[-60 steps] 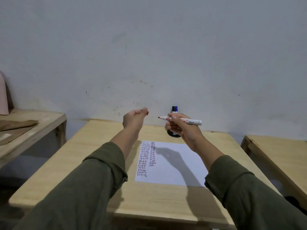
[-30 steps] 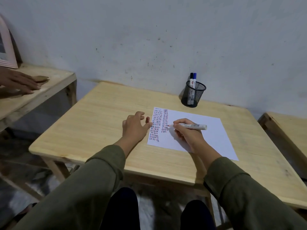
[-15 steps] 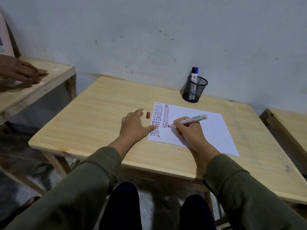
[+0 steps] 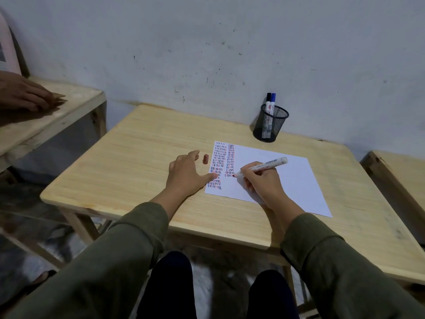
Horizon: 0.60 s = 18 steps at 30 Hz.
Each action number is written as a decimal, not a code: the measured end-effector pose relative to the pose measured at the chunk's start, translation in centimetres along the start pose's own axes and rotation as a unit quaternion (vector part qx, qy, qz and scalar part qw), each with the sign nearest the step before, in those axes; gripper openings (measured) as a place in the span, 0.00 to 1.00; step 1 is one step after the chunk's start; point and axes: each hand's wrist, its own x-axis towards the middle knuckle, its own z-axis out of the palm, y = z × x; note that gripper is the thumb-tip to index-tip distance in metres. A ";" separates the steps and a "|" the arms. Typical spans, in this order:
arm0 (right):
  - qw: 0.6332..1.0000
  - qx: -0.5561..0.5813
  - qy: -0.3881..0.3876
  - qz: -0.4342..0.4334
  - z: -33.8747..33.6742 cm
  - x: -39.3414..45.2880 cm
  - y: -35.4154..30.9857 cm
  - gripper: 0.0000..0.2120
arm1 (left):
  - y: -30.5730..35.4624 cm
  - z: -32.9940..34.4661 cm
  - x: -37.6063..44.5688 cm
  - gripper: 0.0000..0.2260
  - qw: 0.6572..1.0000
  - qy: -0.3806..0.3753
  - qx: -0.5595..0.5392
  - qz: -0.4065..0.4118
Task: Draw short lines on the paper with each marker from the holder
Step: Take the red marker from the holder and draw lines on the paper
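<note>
A white sheet of paper (image 4: 287, 178) lies on the wooden table (image 4: 142, 162), with two columns of short dark and red lines along its left side. My right hand (image 4: 262, 183) grips an uncapped red marker (image 4: 264, 165), its tip touching the paper at the bottom of the second column. My left hand (image 4: 186, 174) lies flat and open, thumb pressing the paper's left edge. The red cap (image 4: 205, 158) lies on the table just beyond my left fingers. A black mesh holder (image 4: 270, 124) at the back holds a black and a blue marker (image 4: 271, 103).
Another person's hand (image 4: 25, 93) rests on a second wooden table (image 4: 76, 104) at the left. A third table (image 4: 400, 171) stands at the right. A grey wall runs close behind the holder. My knees show below the table's front edge.
Both hands came down from mid-air onto the table. The cap now lies beside my left hand, and the marker tip has reached the paper at the second column.
</note>
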 end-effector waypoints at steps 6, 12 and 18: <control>0.997 0.079 0.014 0.005 0.1 0.0 -0.1 0.05 | 0.3 -0.3 0.6 0.23 0.999 0.021 -0.034 -0.002; 0.998 0.057 0.016 -0.005 -0.3 -0.3 -1.2 0.05 | 1.2 -0.2 2.2 0.12 0.999 0.035 -0.007 0.000; 0.997 0.043 0.017 -0.060 -0.5 0.6 -4.5 0.07 | 4.7 -1.7 3.1 0.05 0.931 0.078 -0.345 -0.091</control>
